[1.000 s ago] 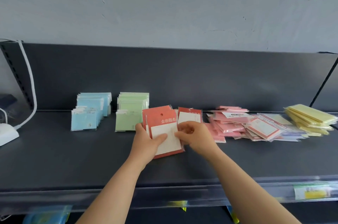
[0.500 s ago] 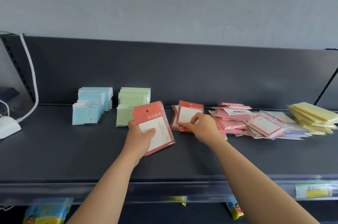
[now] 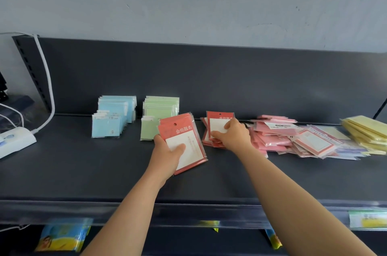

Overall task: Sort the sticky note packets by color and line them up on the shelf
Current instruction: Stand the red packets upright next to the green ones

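Note:
My left hand (image 3: 167,152) grips a small stack of red sticky note packets (image 3: 181,130), tilted, just above the dark shelf (image 3: 83,167) and in front of the green row (image 3: 160,116). My right hand (image 3: 231,135) pinches the top packet of another red stack (image 3: 217,120) lying on the shelf to the right. Blue packets (image 3: 114,117) stand lined up at the left, green ones beside them. A loose heap of pink packets (image 3: 274,135) lies right of my right hand, with red-framed packets (image 3: 316,142) and yellow packets (image 3: 366,130) beyond.
A white power strip (image 3: 14,140) with a cable sits at the shelf's far left. The shelf back panel (image 3: 209,80) rises behind the packets. A price-label rail (image 3: 230,211) runs along the front edge, with coloured packs hanging below it.
My left hand carried its red stack leftward, toward the green row. My right hand left that stack, reached right and took hold of the second red stack on the shelf.

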Demonstrator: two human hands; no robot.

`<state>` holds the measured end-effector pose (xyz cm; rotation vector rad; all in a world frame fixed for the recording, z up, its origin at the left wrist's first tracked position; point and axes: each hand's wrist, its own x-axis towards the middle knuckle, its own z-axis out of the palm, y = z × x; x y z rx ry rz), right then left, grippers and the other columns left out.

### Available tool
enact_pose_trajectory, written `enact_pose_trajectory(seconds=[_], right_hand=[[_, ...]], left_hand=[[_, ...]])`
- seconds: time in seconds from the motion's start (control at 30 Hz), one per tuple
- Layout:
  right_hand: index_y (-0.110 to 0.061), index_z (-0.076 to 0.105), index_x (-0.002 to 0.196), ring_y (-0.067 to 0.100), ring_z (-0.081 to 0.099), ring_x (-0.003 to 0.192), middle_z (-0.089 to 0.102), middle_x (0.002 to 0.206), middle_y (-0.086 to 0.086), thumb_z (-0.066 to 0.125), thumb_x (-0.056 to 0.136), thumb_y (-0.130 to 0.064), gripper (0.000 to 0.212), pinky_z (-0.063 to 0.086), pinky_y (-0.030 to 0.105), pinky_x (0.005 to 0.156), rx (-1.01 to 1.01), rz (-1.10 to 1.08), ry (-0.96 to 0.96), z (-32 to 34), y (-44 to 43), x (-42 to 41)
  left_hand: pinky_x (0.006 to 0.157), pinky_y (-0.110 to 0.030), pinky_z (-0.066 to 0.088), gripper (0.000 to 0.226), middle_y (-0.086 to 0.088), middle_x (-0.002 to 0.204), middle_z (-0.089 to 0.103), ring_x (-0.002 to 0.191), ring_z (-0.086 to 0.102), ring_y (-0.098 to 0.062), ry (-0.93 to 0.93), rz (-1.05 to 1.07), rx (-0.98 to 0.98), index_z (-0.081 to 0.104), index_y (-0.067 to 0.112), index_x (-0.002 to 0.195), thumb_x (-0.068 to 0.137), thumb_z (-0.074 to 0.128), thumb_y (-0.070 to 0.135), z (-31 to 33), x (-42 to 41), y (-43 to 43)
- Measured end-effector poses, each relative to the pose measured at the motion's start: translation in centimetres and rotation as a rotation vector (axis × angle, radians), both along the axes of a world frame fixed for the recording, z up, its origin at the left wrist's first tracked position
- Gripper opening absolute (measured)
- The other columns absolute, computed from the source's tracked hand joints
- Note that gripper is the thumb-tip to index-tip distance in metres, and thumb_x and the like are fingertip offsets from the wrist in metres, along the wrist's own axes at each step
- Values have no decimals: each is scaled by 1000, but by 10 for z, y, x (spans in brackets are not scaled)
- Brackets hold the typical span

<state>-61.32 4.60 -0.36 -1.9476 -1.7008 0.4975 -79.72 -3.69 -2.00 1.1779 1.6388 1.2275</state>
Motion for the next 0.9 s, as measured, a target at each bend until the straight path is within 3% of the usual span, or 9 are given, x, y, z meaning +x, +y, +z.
enact_pose_trajectory(seconds=[0.13,0.33,0.5,0.67,0.73,0.8,0.9], right_hand=[[-17,47,128,26,36,126,44,132,6,80,72,-40,70,34,36,104,141,-41,0,-2,-2,4],[-13,44,135,26,46,123,42,137,5,80,75,-24,71,41,37,102,183,-5,133,-5,-7,4],[-17,37,139,21,54,119,53,133,2,67,87,-10,62,47,33,96,203,29,459,5,-16,16],[-16,41,139,18,66,107,65,123,0,60,89,-2,56,53,44,94,60,217,860,-2,-36,24],[-17,51,130,15,64,109,66,120,-2,57,89,3,45,52,36,95,51,367,795,-9,-49,12],[-19,57,122,9,64,102,67,112,-7,62,90,-7,34,51,27,89,38,450,588,-13,-59,-1],[-17,66,90,8,56,73,61,83,-7,68,87,-22,6,45,23,68,143,440,276,-12,-59,-7]], left_hand=[[59,-21,40,36,8,109,54,86,51,0,4,-4,5,33,21,120,95,58,19,-2,0,-1],[59,-20,39,38,6,116,54,90,52,-5,8,-4,3,33,19,123,95,58,21,-1,0,-3],[60,-19,38,41,6,116,53,91,52,-6,5,3,9,33,17,127,95,59,20,-3,0,-2],[59,-23,39,32,0,107,55,80,50,-4,-56,58,13,34,11,124,98,50,18,0,5,1],[61,-23,38,31,0,107,55,81,51,-5,-86,63,24,34,11,121,100,47,29,3,9,0],[67,-24,40,44,6,107,54,88,53,-6,-90,30,46,33,15,120,94,57,42,4,14,-4],[73,-25,42,56,7,110,53,95,53,-11,-20,3,59,32,15,119,84,74,28,1,14,-5]])
